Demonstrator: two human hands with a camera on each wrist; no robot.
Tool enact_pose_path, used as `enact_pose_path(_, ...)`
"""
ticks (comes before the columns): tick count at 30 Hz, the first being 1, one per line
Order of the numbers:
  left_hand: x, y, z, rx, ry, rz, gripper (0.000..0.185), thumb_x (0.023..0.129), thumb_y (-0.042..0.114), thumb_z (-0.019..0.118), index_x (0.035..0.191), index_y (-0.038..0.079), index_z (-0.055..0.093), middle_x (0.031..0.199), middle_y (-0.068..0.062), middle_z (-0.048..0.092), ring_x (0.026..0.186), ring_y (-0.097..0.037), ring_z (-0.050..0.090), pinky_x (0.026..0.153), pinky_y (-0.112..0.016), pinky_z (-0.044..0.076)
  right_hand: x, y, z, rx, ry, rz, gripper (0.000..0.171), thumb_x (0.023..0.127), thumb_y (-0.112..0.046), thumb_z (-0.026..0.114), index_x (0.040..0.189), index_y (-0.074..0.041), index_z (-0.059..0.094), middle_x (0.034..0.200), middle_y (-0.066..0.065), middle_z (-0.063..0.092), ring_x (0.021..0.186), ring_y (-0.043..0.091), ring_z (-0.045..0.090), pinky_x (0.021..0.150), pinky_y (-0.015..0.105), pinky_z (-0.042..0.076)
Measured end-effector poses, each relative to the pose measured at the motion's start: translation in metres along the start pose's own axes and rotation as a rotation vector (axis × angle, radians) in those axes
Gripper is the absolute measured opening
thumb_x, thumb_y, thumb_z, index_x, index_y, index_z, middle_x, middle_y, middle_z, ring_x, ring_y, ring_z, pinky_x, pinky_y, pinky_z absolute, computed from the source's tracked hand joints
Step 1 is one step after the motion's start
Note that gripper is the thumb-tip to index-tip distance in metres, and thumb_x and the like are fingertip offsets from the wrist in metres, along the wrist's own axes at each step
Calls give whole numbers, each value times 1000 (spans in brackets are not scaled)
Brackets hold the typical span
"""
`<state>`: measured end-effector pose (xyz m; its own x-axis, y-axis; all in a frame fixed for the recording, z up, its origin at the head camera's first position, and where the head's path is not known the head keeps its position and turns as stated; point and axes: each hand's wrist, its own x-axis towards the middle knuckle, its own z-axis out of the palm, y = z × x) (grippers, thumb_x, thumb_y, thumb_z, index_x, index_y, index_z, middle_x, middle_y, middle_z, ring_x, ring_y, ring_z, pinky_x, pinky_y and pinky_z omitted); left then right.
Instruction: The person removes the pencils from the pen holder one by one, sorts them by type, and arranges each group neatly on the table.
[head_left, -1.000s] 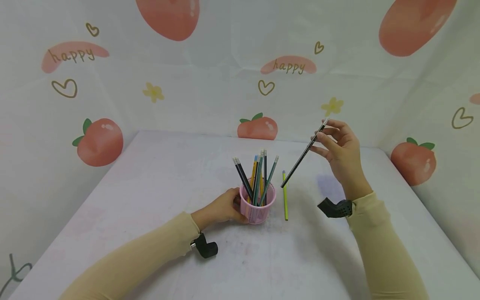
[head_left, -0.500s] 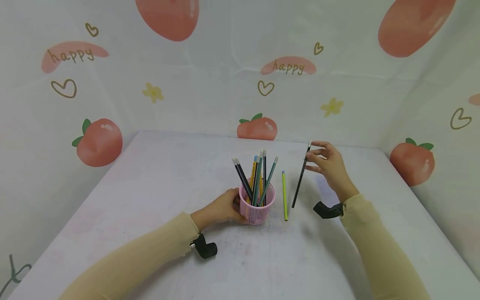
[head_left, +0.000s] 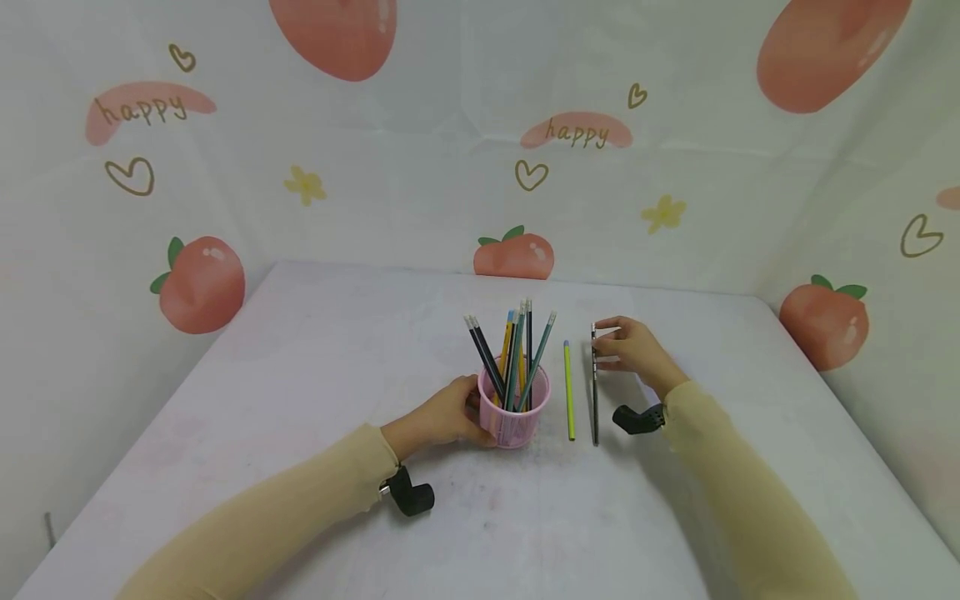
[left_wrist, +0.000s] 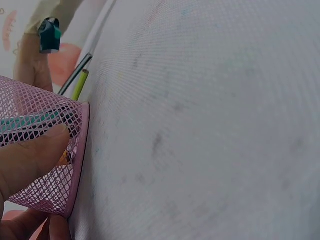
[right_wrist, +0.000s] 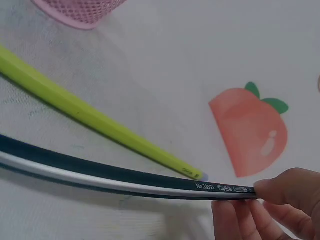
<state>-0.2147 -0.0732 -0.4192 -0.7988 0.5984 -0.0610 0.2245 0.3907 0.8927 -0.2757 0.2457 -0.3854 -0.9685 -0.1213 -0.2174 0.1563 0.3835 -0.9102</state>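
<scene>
My left hand (head_left: 446, 414) grips the side of a pink mesh pencil cup (head_left: 516, 429); in the left wrist view its thumb (left_wrist: 35, 155) presses on the mesh. Several dark, green and yellow pencils (head_left: 514, 358) stand in the cup, eraser ends up. To the right, my right hand (head_left: 634, 348) pinches a dark pencil (head_left: 596, 408) near its eraser end, the shaft pointing toward me, low over the table. Printed lettering shows on that pencil (right_wrist: 150, 187) in the right wrist view. Between it and the cup lies a lime-green pencil (head_left: 570, 396), roughly parallel to it.
The white table (head_left: 315, 350) carries faint smudges. Behind it hangs a white cloth backdrop (head_left: 420, 108) printed with red fruit, hearts and the word "happy". Each wrist wears a black camera mount, the right one (head_left: 639, 418) close beside the dark pencil.
My right hand has come down and to the left with the dark pencil, which has swung from slanted to lined up beside the lime-green one. My left hand and the cup have stayed put.
</scene>
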Motion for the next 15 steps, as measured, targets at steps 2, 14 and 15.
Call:
enact_pose_path(2,0,0,0,2,1,0,70,66,3,83,127,-5,50,111,-14,62,97,-18,62,88,-32,54,3,2,3,-13,-5,26,52,94,-3,58,140,7,36,106,12,58,83,8,60,79,31,58)
enact_pose_path(14,-2,2,0,-12,6,1,70,66,2,83,127,-5,50,111,-15,62,97,-18,61,88,-31,54,15,8,14,-107,-24,143,49,93,-5,58,138,7,41,108,14,56,75,7,60,72,25,57)
enact_pose_path(15,-2,2,0,-13,8,0,70,66,2,83,127,-5,50,111,-14,62,97,-18,61,88,-31,54,14,7,15,-109,-24,141,49,93,-5,58,138,8,41,107,13,56,76,7,59,71,25,57)
